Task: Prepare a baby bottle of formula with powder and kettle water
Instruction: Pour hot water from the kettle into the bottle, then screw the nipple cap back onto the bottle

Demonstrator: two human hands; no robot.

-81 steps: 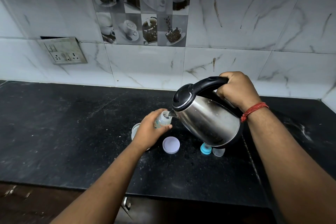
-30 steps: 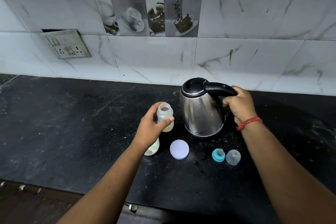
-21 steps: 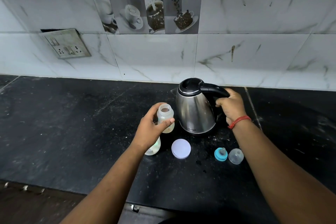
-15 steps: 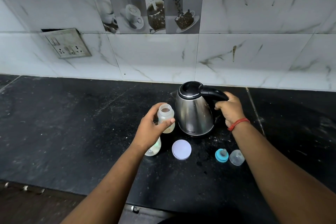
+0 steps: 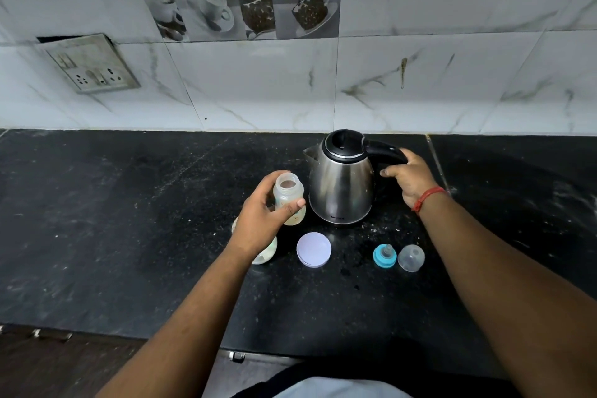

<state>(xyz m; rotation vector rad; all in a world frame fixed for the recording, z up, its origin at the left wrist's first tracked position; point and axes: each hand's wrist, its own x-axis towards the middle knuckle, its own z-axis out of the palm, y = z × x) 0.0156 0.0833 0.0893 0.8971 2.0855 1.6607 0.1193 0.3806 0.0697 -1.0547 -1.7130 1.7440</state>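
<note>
A small clear baby bottle (image 5: 288,197) stands open-topped on the black counter (image 5: 129,220), and my left hand (image 5: 263,220) grips its side. Right of it the steel kettle (image 5: 340,184) stands upright with its lid shut. My right hand (image 5: 408,179) rests on the kettle's black handle, fingers loosening around it. A pale jar of powder (image 5: 266,250) sits partly hidden under my left wrist. Its lilac lid (image 5: 314,249) lies flat in front of the kettle. The blue bottle ring with teat (image 5: 384,255) and the clear cap (image 5: 411,257) lie to the right.
A white tiled wall (image 5: 420,81) rises behind the counter, with a socket plate (image 5: 92,64) at the left. The counter's front edge runs across the bottom, with dark drawers (image 5: 48,365) below it. White specks dot the counter around the kettle.
The kettle went from tilted over the bottle, pouring, to standing upright on the counter. My right hand's grip on the handle has loosened. My left hand stays on the bottle.
</note>
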